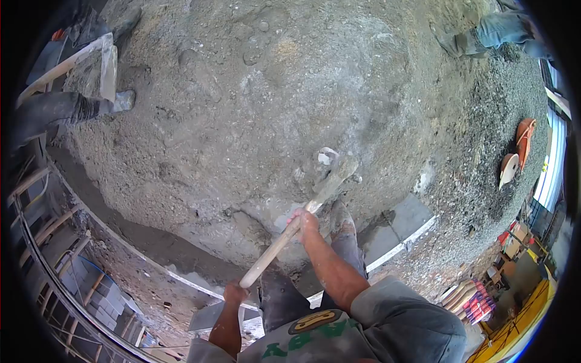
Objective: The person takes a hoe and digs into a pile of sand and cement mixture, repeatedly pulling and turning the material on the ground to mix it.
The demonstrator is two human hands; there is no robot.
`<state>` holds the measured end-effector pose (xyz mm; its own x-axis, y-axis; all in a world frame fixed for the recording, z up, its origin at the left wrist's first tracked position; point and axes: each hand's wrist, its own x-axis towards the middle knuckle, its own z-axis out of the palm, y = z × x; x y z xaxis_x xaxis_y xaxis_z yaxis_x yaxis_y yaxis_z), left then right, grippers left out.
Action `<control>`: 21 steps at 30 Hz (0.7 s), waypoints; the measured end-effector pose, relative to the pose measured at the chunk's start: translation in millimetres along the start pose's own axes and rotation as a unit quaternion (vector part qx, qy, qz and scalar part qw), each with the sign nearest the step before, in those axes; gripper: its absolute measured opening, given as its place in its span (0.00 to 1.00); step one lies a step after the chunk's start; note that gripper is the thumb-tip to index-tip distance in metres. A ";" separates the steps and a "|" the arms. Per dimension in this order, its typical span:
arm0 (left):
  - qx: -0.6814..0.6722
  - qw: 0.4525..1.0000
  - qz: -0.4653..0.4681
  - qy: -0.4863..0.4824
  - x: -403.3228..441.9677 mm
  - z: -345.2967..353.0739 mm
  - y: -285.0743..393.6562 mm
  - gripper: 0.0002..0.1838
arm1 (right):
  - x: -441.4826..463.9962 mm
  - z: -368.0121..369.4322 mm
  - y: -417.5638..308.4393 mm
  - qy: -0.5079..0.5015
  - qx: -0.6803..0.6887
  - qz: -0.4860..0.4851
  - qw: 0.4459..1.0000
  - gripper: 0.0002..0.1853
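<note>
A long wooden handle (pixel 275 251) slants across in front of my legs, belonging to a hoe-like tool. Its far end (pixel 344 169) is caked in grey mud, and the head there is partly hidden in the mix. My left hand (pixel 236 293) is closed round the near end of the handle, low by my thigh. Farther along, my right hand (pixel 304 222) wraps the same handle near its middle. Wet grey mortar or concrete mix (pixel 260 121) spreads over the ground before me, and my boots stand at its near edge.
Another person's leg (pixel 72 109) is at the left beside a wooden frame piece (pixel 109 66); a second person's leg (pixel 502 30) stands at upper right. Gravel (pixel 490 151) holds orange objects (pixel 525 136). A pale board edge (pixel 402 245) and timber poles (pixel 45 233) lie near me.
</note>
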<state>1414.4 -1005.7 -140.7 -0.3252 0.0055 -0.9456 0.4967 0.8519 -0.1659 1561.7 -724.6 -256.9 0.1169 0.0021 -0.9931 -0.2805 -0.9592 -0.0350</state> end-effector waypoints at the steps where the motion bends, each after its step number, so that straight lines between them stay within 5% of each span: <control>1: -0.016 1.000 -0.023 -0.009 -10.6 -7.6 -12.3 0.28 | -14.3 -4.5 9.0 -0.030 0.041 0.023 0.998 0.05; 5: 0.049 0.997 0.062 0.014 -30.9 -46.0 15.9 0.20 | -55.4 -9.2 -40.2 -0.136 0.095 0.001 0.986 0.04; 9: 0.187 0.956 0.224 0.009 -73.6 -104.7 156.0 0.23 | -94.3 -28.5 -168.3 -0.156 0.145 -0.083 0.974 0.03; 15: 0.070 0.870 0.447 0.199 -101.0 -110.0 289.5 0.23 | -188.4 -89.2 -328.5 -0.202 0.227 -0.285 0.909 0.05; 21: -0.015 0.840 0.465 0.280 -122.5 -119.7 334.9 0.23 | -237.5 -145.6 -340.3 -0.180 0.293 -0.344 0.874 0.06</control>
<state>1524.2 -658.4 -46.9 -0.1393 0.9140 -0.3811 0.7283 0.3553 0.5860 1768.1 -439.9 7.2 0.1720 0.7113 -0.6816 -0.7132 -0.3873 -0.5842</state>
